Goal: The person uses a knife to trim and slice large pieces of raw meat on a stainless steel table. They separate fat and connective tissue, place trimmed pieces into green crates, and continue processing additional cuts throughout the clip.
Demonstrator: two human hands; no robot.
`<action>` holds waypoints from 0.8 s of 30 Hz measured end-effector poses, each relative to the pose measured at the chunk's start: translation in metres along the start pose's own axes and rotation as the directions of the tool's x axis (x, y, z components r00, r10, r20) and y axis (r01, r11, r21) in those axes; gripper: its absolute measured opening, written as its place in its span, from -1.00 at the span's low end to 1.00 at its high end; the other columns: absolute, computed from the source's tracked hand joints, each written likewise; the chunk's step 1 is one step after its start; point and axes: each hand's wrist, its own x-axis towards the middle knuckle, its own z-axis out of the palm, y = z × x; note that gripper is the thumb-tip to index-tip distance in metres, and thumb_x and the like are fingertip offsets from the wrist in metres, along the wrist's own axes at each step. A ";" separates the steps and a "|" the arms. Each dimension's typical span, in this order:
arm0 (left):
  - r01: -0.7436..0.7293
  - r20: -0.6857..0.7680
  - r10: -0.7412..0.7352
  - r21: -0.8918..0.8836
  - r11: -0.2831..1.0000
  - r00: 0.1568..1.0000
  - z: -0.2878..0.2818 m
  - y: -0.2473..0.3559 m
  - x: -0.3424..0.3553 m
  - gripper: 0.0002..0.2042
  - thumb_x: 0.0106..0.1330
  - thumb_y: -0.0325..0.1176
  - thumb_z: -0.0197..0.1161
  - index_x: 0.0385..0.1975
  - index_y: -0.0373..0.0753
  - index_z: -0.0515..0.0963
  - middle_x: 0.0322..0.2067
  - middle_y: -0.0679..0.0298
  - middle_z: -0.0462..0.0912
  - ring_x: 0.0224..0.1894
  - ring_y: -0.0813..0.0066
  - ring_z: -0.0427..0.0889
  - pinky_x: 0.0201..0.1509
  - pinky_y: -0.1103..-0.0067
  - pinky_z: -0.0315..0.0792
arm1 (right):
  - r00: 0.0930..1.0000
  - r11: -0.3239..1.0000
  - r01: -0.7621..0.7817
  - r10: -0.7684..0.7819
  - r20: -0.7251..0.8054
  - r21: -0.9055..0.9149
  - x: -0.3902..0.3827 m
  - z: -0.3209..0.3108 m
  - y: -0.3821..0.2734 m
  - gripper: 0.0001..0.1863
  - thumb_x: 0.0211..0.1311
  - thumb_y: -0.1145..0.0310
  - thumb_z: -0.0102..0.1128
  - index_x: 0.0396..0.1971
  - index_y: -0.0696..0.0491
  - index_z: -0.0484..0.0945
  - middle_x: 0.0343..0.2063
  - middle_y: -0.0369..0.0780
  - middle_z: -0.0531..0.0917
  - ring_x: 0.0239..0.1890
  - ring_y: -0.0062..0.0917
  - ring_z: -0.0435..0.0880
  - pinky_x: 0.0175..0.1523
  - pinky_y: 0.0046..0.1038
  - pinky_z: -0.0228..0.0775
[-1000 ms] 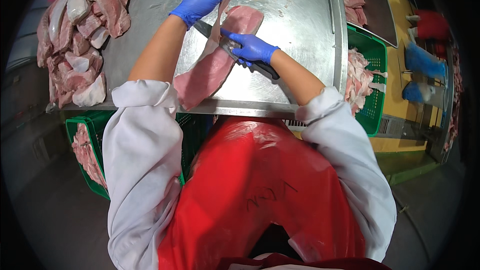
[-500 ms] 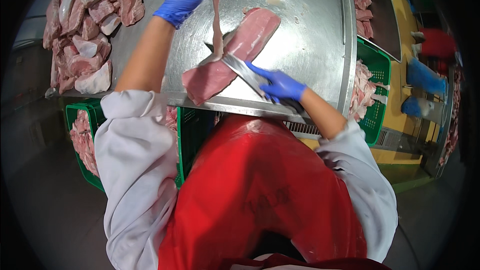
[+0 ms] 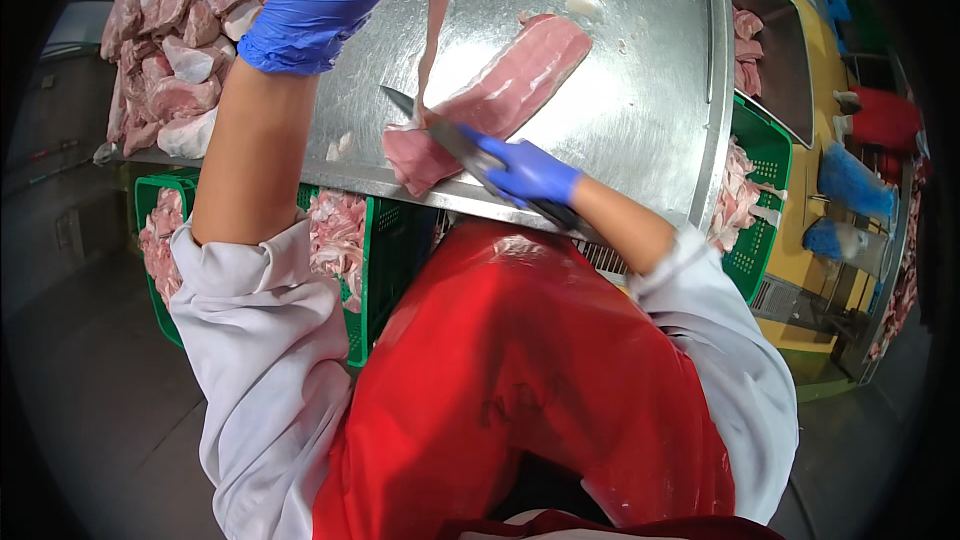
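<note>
A long slab of pink meat lies slantwise on the steel table. My left hand, in a blue glove, is raised to the upper left, closed on the top of a pale trimmed strip. That strip hangs taut down to the slab's near-left end; the fingertips are partly cut off by the picture's edge. In my right hand, also gloved, is a knife gripped by its dark handle. Its blade crosses the slab near that end, where the strip meets the meat, with the tip pointing up-left.
Many meat pieces are heaped at the table's left. Green crates of trimmings stand below the near edge, another green crate at the right. Beside a metal bin lies a slim black-handled tool. Another person's blue-sleeved arm shows far right.
My left hand has risen and come closer to the camera, drawing the strip upward. The knife has slid along the slab toward its near-left end.
</note>
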 end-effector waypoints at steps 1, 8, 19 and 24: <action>-0.027 -0.024 0.026 -0.020 0.999 0.999 0.006 0.007 -0.001 -0.94 0.27 -0.39 0.23 -0.38 -0.21 0.54 -0.54 0.50 0.44 -0.55 0.76 0.36 -0.46 0.77 0.25 | 0.998 0.998 0.037 -0.040 0.053 0.055 0.024 -0.002 -0.020 -0.26 0.37 0.36 -0.07 0.50 -0.27 -0.07 -0.64 -0.26 0.59 -0.71 -0.54 0.57 -0.52 -0.43 0.51; -0.083 0.138 0.060 0.172 0.982 0.989 0.067 0.076 0.016 -0.93 0.22 -0.42 0.23 -0.42 -0.25 0.61 -0.54 0.38 0.56 -0.53 0.63 0.46 -0.43 0.68 0.36 | 0.986 0.938 0.045 -0.097 0.135 0.342 -0.003 0.007 -0.037 -0.19 0.27 0.47 -0.01 0.50 -0.26 -0.04 -0.53 -0.24 0.61 -0.67 -0.62 0.54 -0.52 -0.52 0.47; -0.503 0.756 0.365 -0.055 0.862 0.543 0.377 0.080 -0.006 -0.62 0.24 -0.11 0.23 -0.19 -0.36 0.57 -0.30 -0.03 0.64 -0.24 0.20 0.67 -0.11 0.38 0.54 | 0.990 0.844 0.126 -0.072 -0.122 0.522 0.020 0.019 0.004 -0.30 0.30 0.39 0.13 0.43 -0.09 0.13 -0.46 -0.23 0.63 -0.56 -0.62 0.58 -0.50 -0.49 0.50; -0.390 0.672 0.376 -0.139 0.910 0.638 0.268 -0.053 0.098 -0.51 0.35 -0.11 0.25 0.12 -0.35 0.45 -0.08 0.00 0.63 -0.03 0.27 0.64 0.10 0.42 0.51 | 0.860 0.754 0.184 0.187 -0.474 0.631 -0.028 -0.040 0.098 -0.27 0.32 0.44 0.15 0.45 -0.08 0.10 -0.43 -0.25 0.62 -0.52 -0.61 0.59 -0.50 -0.50 0.51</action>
